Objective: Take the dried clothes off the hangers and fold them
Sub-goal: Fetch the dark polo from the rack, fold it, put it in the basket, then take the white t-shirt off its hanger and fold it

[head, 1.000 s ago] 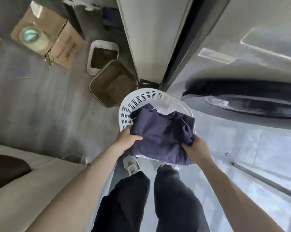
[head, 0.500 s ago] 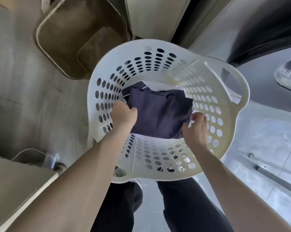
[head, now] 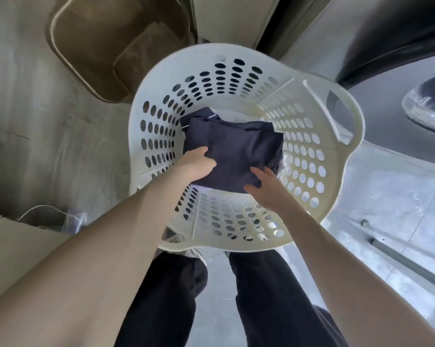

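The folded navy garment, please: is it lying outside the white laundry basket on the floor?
No, the folded navy garment lies inside the white laundry basket, at its bottom, with both hands on its near edge.

Basket (head: 336, 156): white plastic, smooth, perforated, faintly glossy. Garment (head: 236, 151) at centre: navy cloth, matt, creased. Bin (head: 91, 46), upper left: brown, dull finish. Floor (head: 36, 146): grey, matt.

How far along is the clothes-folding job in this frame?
Done: one navy garment lies folded inside the white laundry basket. In hand: the left hand grips its near-left edge, while the right hand is open at its near-right corner. Left: unclear, since no hangers or other clothes show.
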